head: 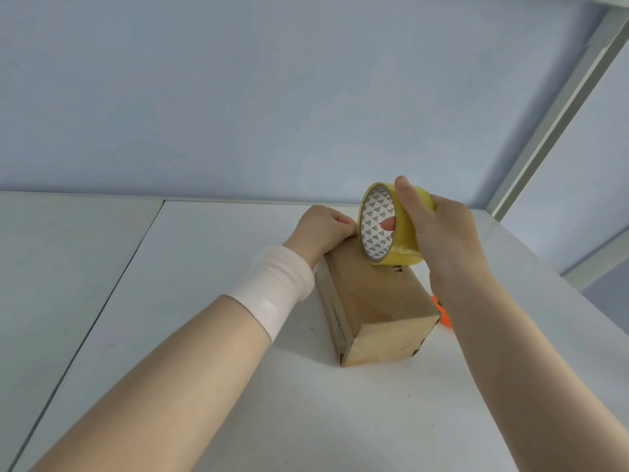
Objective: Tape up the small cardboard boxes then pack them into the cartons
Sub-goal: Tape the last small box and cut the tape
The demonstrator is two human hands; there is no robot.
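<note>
**Tape roll on the box, sealing under way, packing not begun**

Start with the white table (204, 369), which fills the lower half of the frame. One small cardboard box (374, 301) lies on it just right of centre, long side running away from you, flaps closed. Its top and near end look glossy, but I can't tell whether a strip of tape is already down.

By my reading you're early in the task. This box is at the taping step, no other small boxes are in view, and no cartons show anywhere in the frame. All the packing is left to do.

Now the yellow tape roll (403, 255). It stands on edge, its lower rim touching or almost touching the far part of the box top. The open core faces the left of the frame.

Your right hand (439, 229) has the roll gripped from the right. The thumb lies over the top of the roll and a fingertip shows through the core.

Your left hand (321, 229) sits just left of the roll, fingers curled over the far end of the box, holding it. It may be pinning the tape's free end, but that spot is hidden.

So the box sits directly under both hands, between your forearms.

There's a white band (272, 287) around your left wrist. A small orange object (442, 316) peeks out at the box's right side, mostly hidden behind your right forearm.
</note>
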